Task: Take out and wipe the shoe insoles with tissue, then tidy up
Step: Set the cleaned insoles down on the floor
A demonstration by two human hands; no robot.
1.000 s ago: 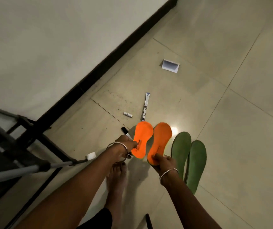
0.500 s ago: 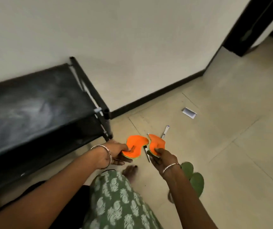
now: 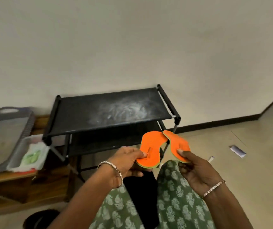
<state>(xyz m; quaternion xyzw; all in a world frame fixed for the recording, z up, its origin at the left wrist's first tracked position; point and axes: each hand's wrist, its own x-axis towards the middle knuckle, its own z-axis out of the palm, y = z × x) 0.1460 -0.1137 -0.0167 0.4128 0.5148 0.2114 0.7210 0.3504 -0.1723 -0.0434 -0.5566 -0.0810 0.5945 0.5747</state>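
pinching two orange insoles (image 3: 150, 149) (image 3: 178, 144) — both hands (image 3: 126, 161) (image 3: 193, 169)

Dark printed line on left orange insole (image 3: 150, 149), small mark on right orange insole (image 3: 177, 144): both too blurred to read.

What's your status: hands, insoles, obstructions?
Left hand pinches left orange insole, right hand pinches right orange insole. Both held up, toe ends meeting, before the black rack. Nothing else in either hand.
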